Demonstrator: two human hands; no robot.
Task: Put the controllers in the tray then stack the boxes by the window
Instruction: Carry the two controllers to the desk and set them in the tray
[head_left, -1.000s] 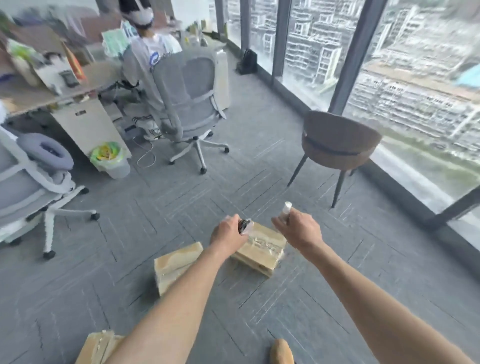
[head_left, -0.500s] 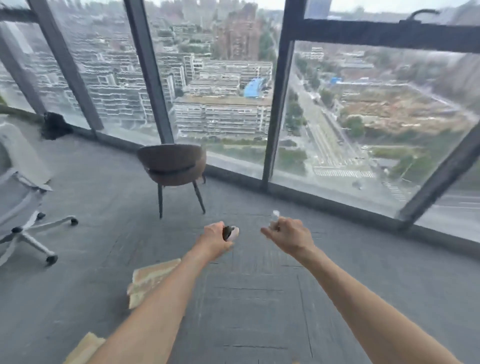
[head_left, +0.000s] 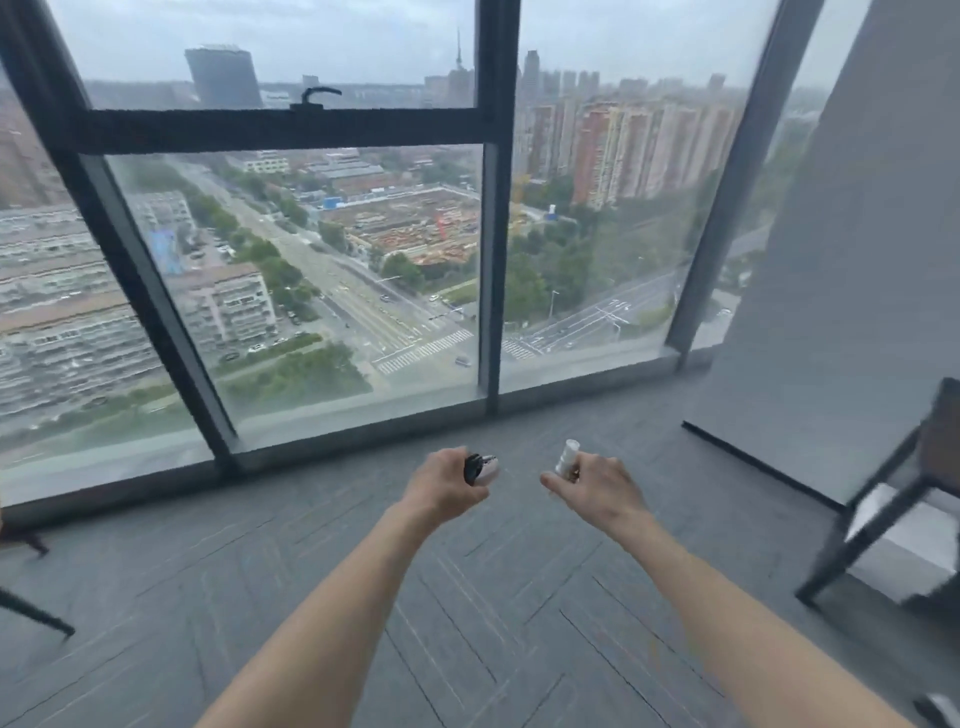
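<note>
The view has swung right over the last second: the cardboard boxes, the office chairs and the brown chair that lay ahead have all left the frame. Now the window (head_left: 332, 270) fills the view above bare grey carpet (head_left: 467, 597). The left hand (head_left: 445, 486) is closed around a black-and-white controller (head_left: 481, 467), and the right hand (head_left: 597, 488) is closed around a white controller (head_left: 566, 457) whose end sticks up above the fist. Both are held out in front, close together but not touching. No tray is in sight; a dark-framed table or stand (head_left: 883, 525) shows at the right edge, blurred. The person appears to be turning to find the tray, so the first step is under way and the stacking is not yet begun.
</note>
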